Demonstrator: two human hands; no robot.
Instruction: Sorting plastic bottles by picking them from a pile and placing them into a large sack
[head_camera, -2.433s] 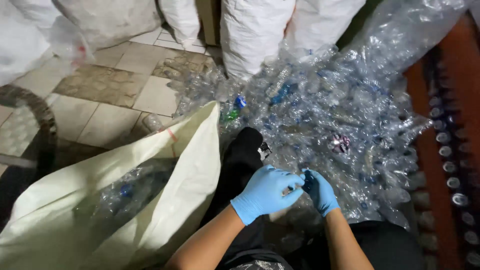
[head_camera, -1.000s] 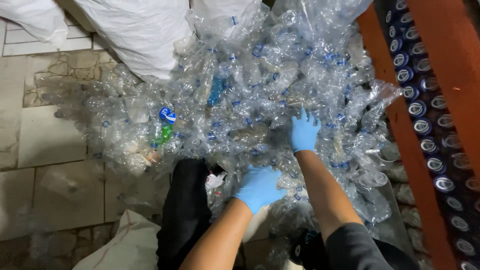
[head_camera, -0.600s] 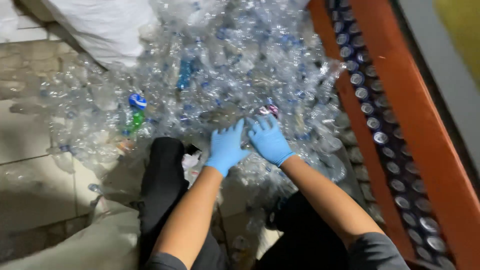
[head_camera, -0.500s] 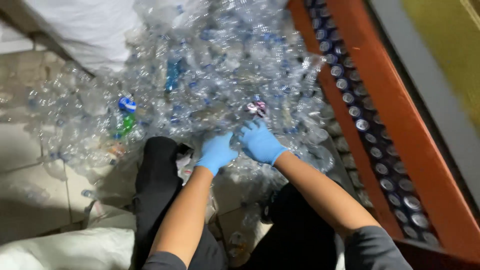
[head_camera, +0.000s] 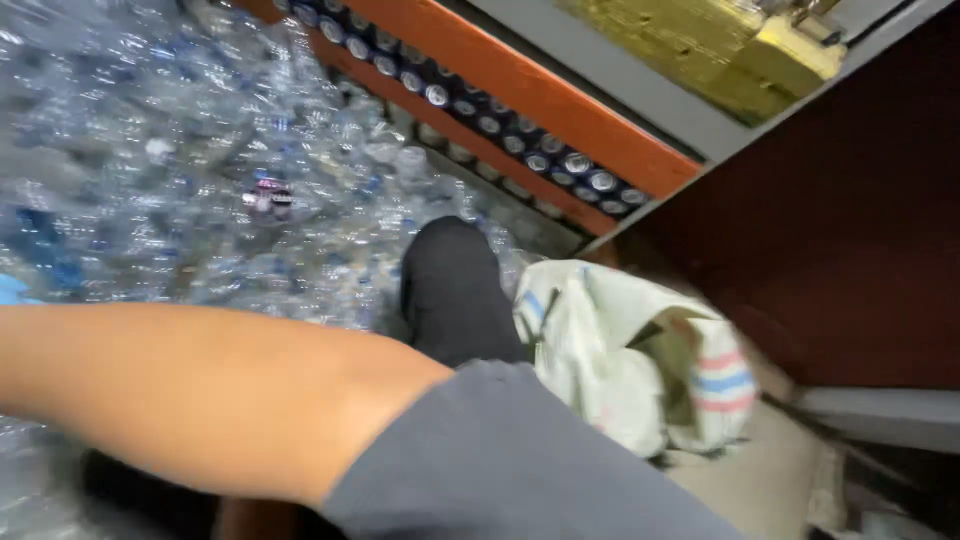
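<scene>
The person's right arm (head_camera: 200, 400), bare below a grey sleeve, is stretching across the near part of the view toward the left, over a heap of crushed clear plastic bottles (head_camera: 200, 150). Only a sliver of blue glove (head_camera: 8, 290) is showing at the left edge. I cannot tell which hand it belongs to, how far that hand is closing, or whether it is holding a bottle. The left hand is lying outside the picture.

The bottles are filling the far left of the scene. A knee (head_camera: 455, 290) in black trousers is pushing into the heap's right edge. A white woven sack (head_camera: 620, 370) with coloured stripes is lying open just right of the knee. Beyond them, cans (head_camera: 520, 150) are sitting in a row under an orange rack beam (head_camera: 540, 95).

By my judgement, the person is picking through the heap while looking toward the sack. Dropping anything in calls for bringing the hand across the knee to the sack's mouth.
</scene>
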